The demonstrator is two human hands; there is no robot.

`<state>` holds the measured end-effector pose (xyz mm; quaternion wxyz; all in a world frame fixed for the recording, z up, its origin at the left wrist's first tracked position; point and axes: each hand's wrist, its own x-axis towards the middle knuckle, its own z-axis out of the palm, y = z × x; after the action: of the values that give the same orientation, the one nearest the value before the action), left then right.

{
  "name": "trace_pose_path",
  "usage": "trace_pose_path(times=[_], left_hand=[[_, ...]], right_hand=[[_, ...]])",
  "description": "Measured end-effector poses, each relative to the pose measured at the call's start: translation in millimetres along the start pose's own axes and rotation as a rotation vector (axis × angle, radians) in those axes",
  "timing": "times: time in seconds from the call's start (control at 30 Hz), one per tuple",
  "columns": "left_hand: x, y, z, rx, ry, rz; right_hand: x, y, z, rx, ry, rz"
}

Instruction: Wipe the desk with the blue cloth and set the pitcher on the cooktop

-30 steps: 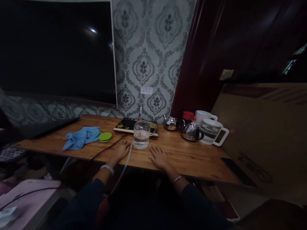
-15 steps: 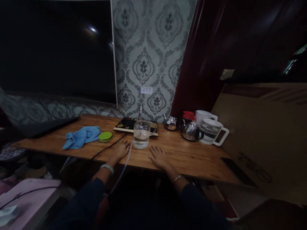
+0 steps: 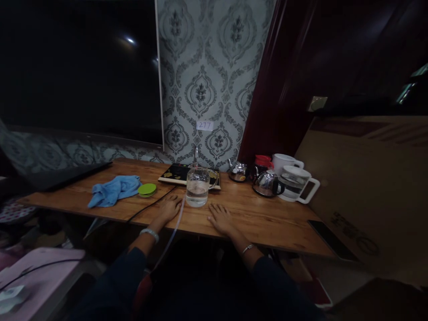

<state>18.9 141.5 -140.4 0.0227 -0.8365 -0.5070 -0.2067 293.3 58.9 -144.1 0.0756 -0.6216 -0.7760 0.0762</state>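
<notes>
Between my two hands, a little farther from me, stands a clear glass pitcher (image 3: 197,189) partly filled with clear liquid. My left hand (image 3: 170,207) lies flat on the wooden table (image 3: 267,227), holding nothing, its fingers near a pale clear tube (image 3: 179,220) that hangs over the front edge. My right hand (image 3: 220,217) rests palm down with fingers spread, to the right of the pitcher and apart from it. Behind the pitcher is a black flat appliance (image 3: 175,174) with gold flower patterns, like a cooktop.
Left on the table are a blue cloth (image 3: 115,191), a green round lid-like object (image 3: 147,190) and a dark cable (image 3: 150,204). At the right stand metal teapots (image 3: 266,183), a white-handled pitcher (image 3: 294,183) and a red-topped container (image 3: 263,160). A phone-like slab (image 3: 331,240) lies beside a cardboard sheet (image 3: 364,187).
</notes>
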Motion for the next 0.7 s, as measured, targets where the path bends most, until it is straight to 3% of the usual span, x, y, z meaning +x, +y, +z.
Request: trace_pose_path(times=[0.7], left_hand=[[-0.1, -1.6, 2.4, -0.022, 0.013, -0.008]], right_hand=[[1.3, 1.3, 1.8, -0.016, 0.011, -0.002]])
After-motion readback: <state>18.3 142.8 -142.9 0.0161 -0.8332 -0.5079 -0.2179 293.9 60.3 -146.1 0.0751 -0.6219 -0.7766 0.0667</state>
